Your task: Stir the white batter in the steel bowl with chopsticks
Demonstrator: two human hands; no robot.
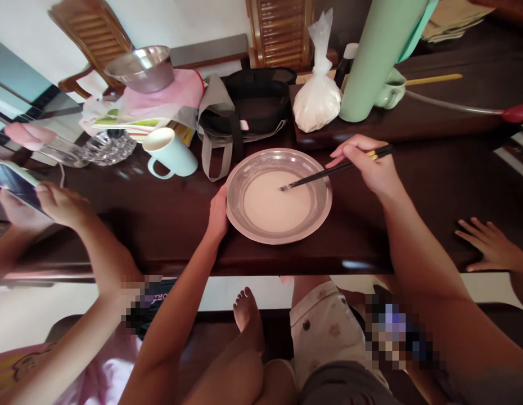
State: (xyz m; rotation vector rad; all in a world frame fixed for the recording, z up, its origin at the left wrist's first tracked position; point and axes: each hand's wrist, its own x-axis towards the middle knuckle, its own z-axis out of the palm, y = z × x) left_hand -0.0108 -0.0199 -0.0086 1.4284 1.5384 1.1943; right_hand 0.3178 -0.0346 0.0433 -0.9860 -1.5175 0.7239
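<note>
The right hand (371, 166) is pinching black chopsticks (318, 176), their tips dipping into milky liquid (272, 208) in a round metal bowl (282, 160) near the table's (168, 239) front edge. The left hand (219, 214) is bracing the bowl's left side, but I can't tell whether its partly hidden fingers are gripping.

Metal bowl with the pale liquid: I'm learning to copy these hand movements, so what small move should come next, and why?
Probably a gentle circle of the chopsticks by the right hand: their tips are at the pale liquid, and the left hand is against the side of the bowl, which should help steady it.
</note>
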